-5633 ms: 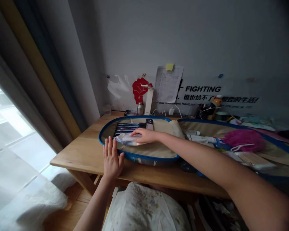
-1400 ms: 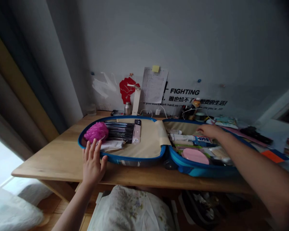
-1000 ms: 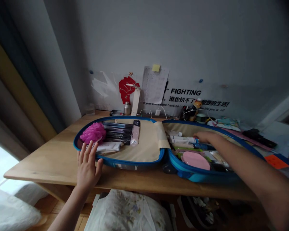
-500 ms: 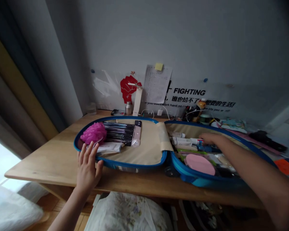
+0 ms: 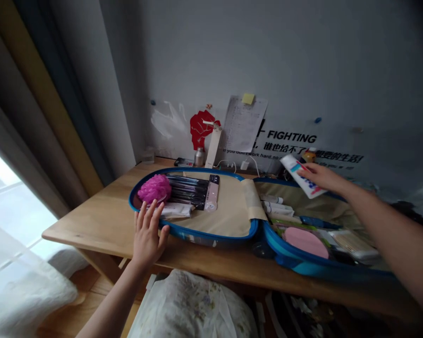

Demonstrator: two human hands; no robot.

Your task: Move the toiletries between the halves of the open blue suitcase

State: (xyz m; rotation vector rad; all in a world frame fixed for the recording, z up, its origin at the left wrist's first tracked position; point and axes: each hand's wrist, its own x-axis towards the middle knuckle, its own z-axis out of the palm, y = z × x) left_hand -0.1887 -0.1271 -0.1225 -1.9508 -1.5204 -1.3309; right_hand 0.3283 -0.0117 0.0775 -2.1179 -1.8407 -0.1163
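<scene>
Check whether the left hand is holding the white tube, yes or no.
No: the right hand grips the white tube, while the left hand is spread at the near edge of the open suitcase.

The person's bare left grip (image 5: 149, 234) shows its back, fingers stretched forward and slightly parted, thumb out; the bare left forearm (image 5: 118, 293) slants up from below. The bare right grip (image 5: 319, 176) hangs higher, fingers clasped, the bare right forearm (image 5: 384, 218) reaching in from the right.
</scene>
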